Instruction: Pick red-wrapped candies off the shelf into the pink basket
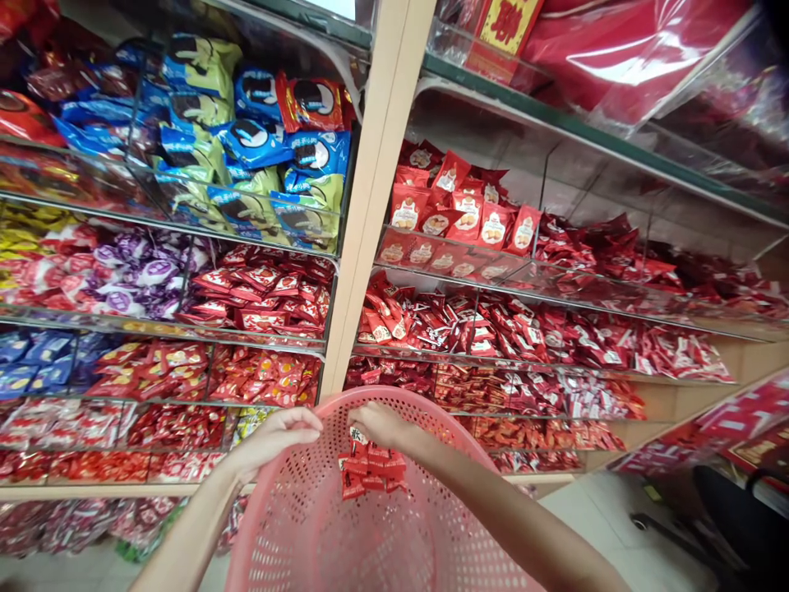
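A pink perforated plastic basket [296, 526] sits low in the middle of the view, tilted toward me. My left hand [274, 440] curls over its far rim on the left side and grips it. My right hand [382, 426] is closed at the far rim, pinching a bunch of small red candy packets [370, 470] that hang down inside the basket. Both forearms reach in from the bottom edge.
Glass-fronted shelf bins fill the wall ahead: blue and green cookie packs [259, 156] top left, red candy packets [265, 292] in the middle, red biscuit packs [462, 214] right. A beige upright post [370, 197] divides them. Tiled floor [592, 510] lies at lower right.
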Available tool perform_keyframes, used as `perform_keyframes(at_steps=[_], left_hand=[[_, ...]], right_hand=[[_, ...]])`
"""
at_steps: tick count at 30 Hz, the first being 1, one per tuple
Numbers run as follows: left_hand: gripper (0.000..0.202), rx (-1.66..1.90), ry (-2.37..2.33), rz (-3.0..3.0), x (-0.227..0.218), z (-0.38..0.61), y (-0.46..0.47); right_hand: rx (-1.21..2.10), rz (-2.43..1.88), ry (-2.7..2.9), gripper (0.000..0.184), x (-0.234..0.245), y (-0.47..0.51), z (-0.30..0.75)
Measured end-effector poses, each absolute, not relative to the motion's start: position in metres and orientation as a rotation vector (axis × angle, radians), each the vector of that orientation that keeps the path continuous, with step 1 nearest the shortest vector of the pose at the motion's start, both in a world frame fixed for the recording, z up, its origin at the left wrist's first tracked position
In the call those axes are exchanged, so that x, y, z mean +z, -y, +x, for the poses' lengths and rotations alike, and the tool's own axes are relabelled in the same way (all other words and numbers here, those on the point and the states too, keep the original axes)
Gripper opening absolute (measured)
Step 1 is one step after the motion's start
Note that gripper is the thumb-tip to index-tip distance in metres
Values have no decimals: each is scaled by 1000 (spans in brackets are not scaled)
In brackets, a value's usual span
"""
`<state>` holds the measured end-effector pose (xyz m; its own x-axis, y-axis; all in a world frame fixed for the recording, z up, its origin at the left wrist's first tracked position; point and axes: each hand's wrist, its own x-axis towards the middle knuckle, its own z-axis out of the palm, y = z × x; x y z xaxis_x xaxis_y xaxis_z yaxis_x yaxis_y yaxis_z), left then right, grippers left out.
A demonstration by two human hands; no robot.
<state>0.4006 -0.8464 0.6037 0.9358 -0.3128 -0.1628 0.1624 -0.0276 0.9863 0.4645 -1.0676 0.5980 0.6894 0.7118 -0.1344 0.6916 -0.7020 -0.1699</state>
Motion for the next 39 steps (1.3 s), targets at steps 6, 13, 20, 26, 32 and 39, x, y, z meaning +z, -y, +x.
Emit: perform_keyframes(at_steps=[6, 13, 20, 26, 32, 39], left_hand=[[17, -395, 117, 1575, 602, 402, 845], [19, -388, 118, 1591, 602, 404, 846], [19, -404, 107, 1554, 600, 402, 846], [18, -390, 105, 1553, 601, 402, 846], [20, -379, 114, 1601, 603, 402, 846], [17, -398, 130, 1565, 602, 404, 845]], right_hand=[[170, -2942, 1220, 25, 588, 1066, 454], [45, -3039, 1163, 20, 582, 1066, 444], [-364, -2877, 1305, 19, 575, 1059, 411], [-501, -2787, 1564, 19, 544, 1060, 396], [-478, -2802, 1623, 21, 544, 1073, 400], [-332, -2781, 1228, 61, 557, 1091, 399]])
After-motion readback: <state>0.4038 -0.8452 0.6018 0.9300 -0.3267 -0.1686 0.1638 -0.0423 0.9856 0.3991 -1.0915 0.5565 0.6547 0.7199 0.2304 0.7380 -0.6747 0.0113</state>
